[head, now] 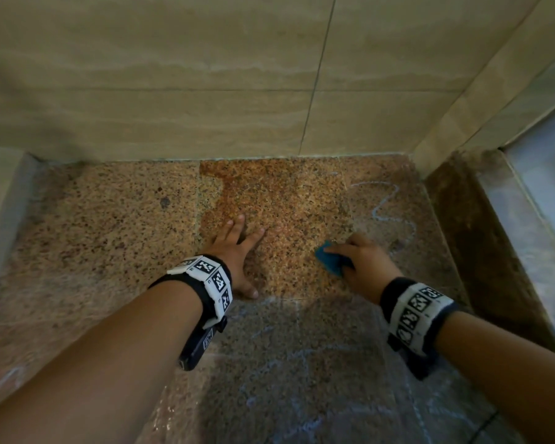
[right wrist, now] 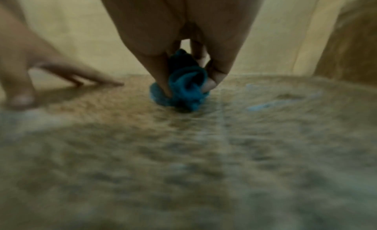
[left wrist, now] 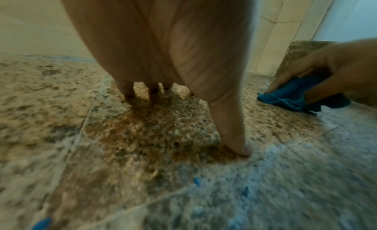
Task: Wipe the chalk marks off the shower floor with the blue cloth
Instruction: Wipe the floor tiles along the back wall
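My right hand (head: 361,262) grips a bunched blue cloth (head: 329,260) and presses it onto the speckled granite shower floor (head: 109,225). The cloth (right wrist: 183,86) shows bunched under my fingers in the right wrist view, and the cloth (left wrist: 289,95) sits at the right in the left wrist view. My left hand (head: 237,248) lies flat on the floor with fingers spread, to the left of the cloth. A pale blue chalk squiggle (head: 388,206) runs beyond and right of the cloth. Smeared chalk marks (head: 285,357) cover the near floor tile, and chalk residue (left wrist: 275,177) lies near my left thumb.
A beige tiled wall (head: 205,75) rises behind the floor. A raised stone curb (head: 481,238) borders the floor on the right, with a tiled corner post (head: 462,110) above it. A low ledge (head: 4,213) edges the left side.
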Motion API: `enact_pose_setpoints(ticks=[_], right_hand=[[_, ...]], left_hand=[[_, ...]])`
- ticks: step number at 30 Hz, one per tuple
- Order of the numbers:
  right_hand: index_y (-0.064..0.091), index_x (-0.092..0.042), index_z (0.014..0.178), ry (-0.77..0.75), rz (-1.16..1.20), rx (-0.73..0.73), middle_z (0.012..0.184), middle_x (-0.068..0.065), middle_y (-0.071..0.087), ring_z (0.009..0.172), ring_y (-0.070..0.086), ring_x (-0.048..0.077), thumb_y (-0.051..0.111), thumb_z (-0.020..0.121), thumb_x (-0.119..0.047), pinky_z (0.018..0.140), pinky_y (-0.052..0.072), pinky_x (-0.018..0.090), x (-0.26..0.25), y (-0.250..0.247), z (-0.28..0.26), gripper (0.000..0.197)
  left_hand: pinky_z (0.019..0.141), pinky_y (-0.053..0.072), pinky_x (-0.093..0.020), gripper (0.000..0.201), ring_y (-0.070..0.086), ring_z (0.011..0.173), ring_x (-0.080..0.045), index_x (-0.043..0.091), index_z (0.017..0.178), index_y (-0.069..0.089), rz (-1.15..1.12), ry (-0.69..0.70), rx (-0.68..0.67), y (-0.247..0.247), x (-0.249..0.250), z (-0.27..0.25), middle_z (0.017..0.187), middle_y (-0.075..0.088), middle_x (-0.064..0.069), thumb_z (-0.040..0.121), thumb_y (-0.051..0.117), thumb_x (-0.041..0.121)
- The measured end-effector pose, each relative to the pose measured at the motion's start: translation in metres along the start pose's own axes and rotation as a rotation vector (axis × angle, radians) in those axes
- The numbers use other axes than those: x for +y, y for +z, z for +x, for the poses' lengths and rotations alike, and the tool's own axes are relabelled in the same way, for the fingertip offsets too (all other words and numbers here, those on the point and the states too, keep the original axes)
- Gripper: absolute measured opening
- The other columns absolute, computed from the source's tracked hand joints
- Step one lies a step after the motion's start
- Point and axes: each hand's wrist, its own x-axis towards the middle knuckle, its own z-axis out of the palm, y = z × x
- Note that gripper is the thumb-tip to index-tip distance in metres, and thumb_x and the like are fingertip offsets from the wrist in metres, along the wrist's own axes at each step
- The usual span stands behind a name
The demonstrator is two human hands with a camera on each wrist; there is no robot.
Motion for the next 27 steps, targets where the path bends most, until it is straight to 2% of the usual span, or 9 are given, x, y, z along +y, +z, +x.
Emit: enact_pose_setpoints(ticks=[3, 7, 10, 14, 17, 19, 22, 24, 27], right_hand=[[0.055, -0.027, 0.127, 0.154, 0.026, -0.018, 0.119, 0.008, 0.043, 0.109, 0.048, 0.036, 0.058, 0.086, -0.014, 0.093, 0.044, 0.039, -0.028, 0.016, 0.007, 0.043], [0.045, -0.031, 0.136, -0.153, -0.060, -0.191, 0.126, 0.006, 0.036, 0.119, 0.033, 0.034, 0.057, 0.087, -0.020, 0.103, 0.036, 0.041, -0.070, 0.033, -0.010, 0.051], [0.048, -0.029, 0.135, -0.290, -0.095, -0.239, 0.127, 0.010, 0.041, 0.114, 0.039, 0.032, 0.055, 0.088, -0.019, 0.099, 0.038, 0.040, -0.074, 0.024, -0.007, 0.049], [0.052, -0.024, 0.132, 0.032, 0.028, -0.008, 0.127, 0.012, 0.047, 0.112, 0.047, 0.031, 0.048, 0.090, -0.007, 0.092, 0.038, 0.033, -0.030, 0.000, 0.027, 0.046], [0.048, -0.019, 0.134, 0.232, 0.058, 0.023, 0.129, 0.012, 0.041, 0.112, 0.049, 0.034, 0.050, 0.091, -0.011, 0.093, 0.041, 0.034, -0.014, -0.004, 0.034, 0.045], [0.045, -0.022, 0.136, 0.176, 0.017, 0.012, 0.126, 0.008, 0.039, 0.113, 0.045, 0.032, 0.052, 0.090, -0.014, 0.096, 0.041, 0.035, -0.025, 0.006, 0.025, 0.047], [0.042, -0.025, 0.138, -0.116, -0.019, -0.065, 0.124, 0.006, 0.038, 0.110, 0.041, 0.030, 0.051, 0.090, -0.014, 0.096, 0.039, 0.034, -0.043, 0.021, 0.008, 0.050], [0.041, -0.022, 0.140, -0.214, -0.029, -0.118, 0.126, 0.007, 0.040, 0.110, 0.044, 0.030, 0.051, 0.091, -0.010, 0.095, 0.039, 0.034, -0.038, 0.014, 0.015, 0.051], [0.036, -0.022, 0.141, -0.002, -0.028, -0.044, 0.136, 0.011, 0.040, 0.117, 0.047, 0.032, 0.050, 0.091, -0.007, 0.097, 0.042, 0.038, -0.009, -0.011, 0.037, 0.055]], left_hand=[[0.118, -0.001, -0.046, 0.123, -0.025, 0.145, -0.024, 0.039, 0.149, -0.019, 0.002, -0.002, 0.016, 0.006, 0.000, -0.003, 0.152, -0.038, 0.000, 0.073, 0.075, 0.057], [0.118, 0.000, -0.045, 0.121, -0.025, 0.145, -0.024, 0.039, 0.149, -0.019, -0.001, -0.003, 0.021, 0.007, 0.000, -0.003, 0.153, -0.037, -0.001, 0.076, 0.075, 0.053], [0.118, 0.003, -0.045, 0.119, -0.024, 0.145, -0.024, 0.039, 0.150, -0.017, -0.004, -0.002, 0.028, 0.008, 0.000, -0.005, 0.154, -0.035, 0.000, 0.077, 0.075, 0.051], [0.118, 0.004, -0.047, 0.121, -0.024, 0.145, -0.024, 0.038, 0.150, -0.016, -0.020, 0.006, 0.019, 0.006, -0.001, -0.006, 0.154, -0.035, -0.001, 0.073, 0.076, 0.055], [0.118, 0.005, -0.048, 0.121, -0.021, 0.146, -0.026, 0.038, 0.151, -0.013, -0.029, -0.003, 0.011, 0.002, 0.000, -0.008, 0.156, -0.032, 0.000, 0.072, 0.077, 0.055], [0.117, 0.010, -0.051, 0.115, -0.013, 0.147, -0.029, 0.040, 0.152, -0.002, -0.070, -0.021, 0.040, -0.001, 0.002, -0.006, 0.158, -0.024, 0.001, 0.071, 0.078, 0.053], [0.115, 0.022, -0.053, 0.098, 0.003, 0.146, -0.031, 0.039, 0.149, 0.017, -0.154, -0.042, 0.127, -0.006, 0.009, -0.001, 0.160, -0.008, 0.001, 0.073, 0.077, 0.054], [0.116, 0.019, -0.052, 0.094, 0.002, 0.147, -0.031, 0.038, 0.149, 0.016, -0.130, -0.047, 0.160, -0.008, 0.013, 0.002, 0.160, -0.008, 0.000, 0.076, 0.073, 0.055], [0.118, 0.005, -0.054, 0.102, -0.011, 0.148, -0.029, 0.037, 0.152, 0.002, -0.054, -0.066, 0.155, -0.012, 0.014, 0.008, 0.159, -0.019, -0.002, 0.078, 0.068, 0.062]])
